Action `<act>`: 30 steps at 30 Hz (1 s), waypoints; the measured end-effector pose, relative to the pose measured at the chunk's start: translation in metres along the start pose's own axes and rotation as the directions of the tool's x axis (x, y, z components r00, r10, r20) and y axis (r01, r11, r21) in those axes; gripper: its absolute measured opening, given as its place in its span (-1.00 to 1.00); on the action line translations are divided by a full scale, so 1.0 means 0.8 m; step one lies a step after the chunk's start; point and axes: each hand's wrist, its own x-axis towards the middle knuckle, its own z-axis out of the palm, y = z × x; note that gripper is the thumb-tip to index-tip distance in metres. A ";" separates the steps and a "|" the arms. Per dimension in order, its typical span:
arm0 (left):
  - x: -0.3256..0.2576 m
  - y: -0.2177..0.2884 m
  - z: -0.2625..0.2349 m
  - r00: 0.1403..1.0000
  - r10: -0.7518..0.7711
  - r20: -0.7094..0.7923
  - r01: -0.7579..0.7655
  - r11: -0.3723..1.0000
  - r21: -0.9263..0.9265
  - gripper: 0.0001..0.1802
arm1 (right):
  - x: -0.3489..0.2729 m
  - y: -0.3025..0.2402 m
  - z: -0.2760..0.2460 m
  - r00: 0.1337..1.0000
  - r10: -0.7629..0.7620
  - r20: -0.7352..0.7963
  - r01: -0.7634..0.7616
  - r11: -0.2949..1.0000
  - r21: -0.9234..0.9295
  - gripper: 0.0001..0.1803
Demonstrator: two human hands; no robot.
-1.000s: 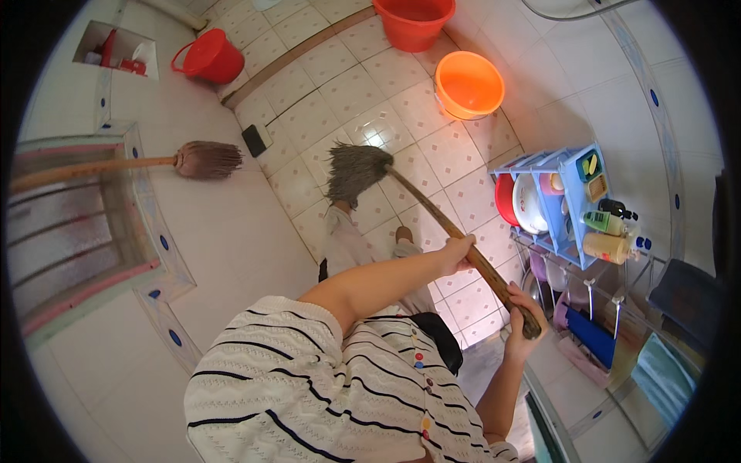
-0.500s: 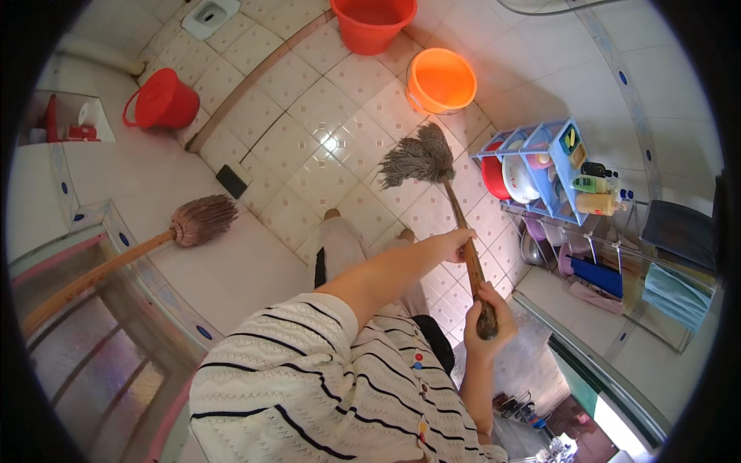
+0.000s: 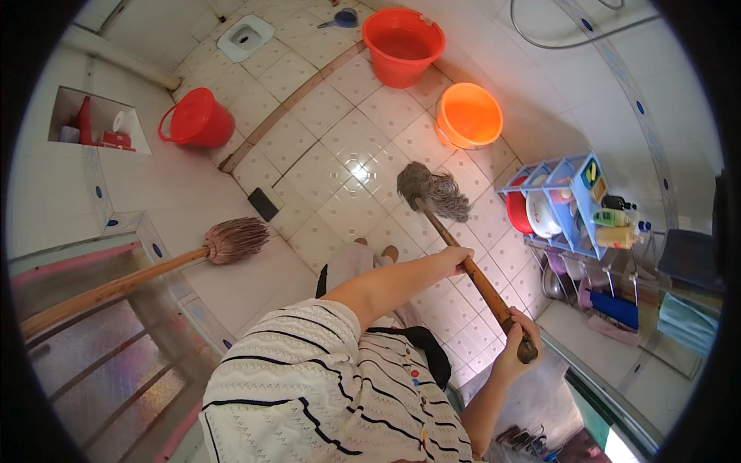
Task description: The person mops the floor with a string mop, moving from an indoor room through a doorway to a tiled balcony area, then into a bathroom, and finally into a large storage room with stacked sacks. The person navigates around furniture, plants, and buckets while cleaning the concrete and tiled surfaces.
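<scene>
I hold a grey string mop (image 3: 434, 191) by its wooden handle, its head lying on the tiled floor (image 3: 332, 181) ahead of my feet. Partway down the handle, my left hand (image 3: 455, 261) is closed round the wood. My right hand (image 3: 519, 351) grips the upper part, close to the rounded butt end. From the join with the handle, the grey strands spread out to the right across the tiles.
Orange (image 3: 469, 116) and red (image 3: 403, 48) buckets stand ahead; another red bucket (image 3: 202, 117) is at the left. A second mop (image 3: 235, 240) leans in from the left. At the right is a blue rack (image 3: 571, 202) with basins and bottles. Farther off is a squat toilet (image 3: 245, 38).
The mop head has swung left over the floor, and its strands now trail right instead of left. The handle slants more, its butt end farther right. The whole view has shifted.
</scene>
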 end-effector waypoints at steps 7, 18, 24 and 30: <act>0.051 0.129 -0.101 0.984 0.150 -0.096 -0.151 0.989 -0.002 -0.73 | 0.015 0.050 0.113 0.994 0.036 0.102 -0.046 0.994 0.100 -0.85; 0.041 0.382 -0.318 0.932 0.294 -0.212 -0.349 0.887 -0.302 -0.68 | 0.147 -0.007 0.387 0.834 -0.169 0.526 0.098 0.982 0.160 -0.83; 0.022 0.431 -0.497 0.916 0.249 -0.315 -0.379 0.797 -0.470 -0.67 | 0.174 -0.064 0.553 0.639 -0.153 0.754 -0.059 0.967 0.246 -0.85; -0.016 0.393 -0.627 0.931 0.290 -0.224 -0.366 0.720 -0.590 -0.80 | 0.121 -0.045 0.642 0.546 -0.031 0.837 -0.338 0.906 0.254 -0.87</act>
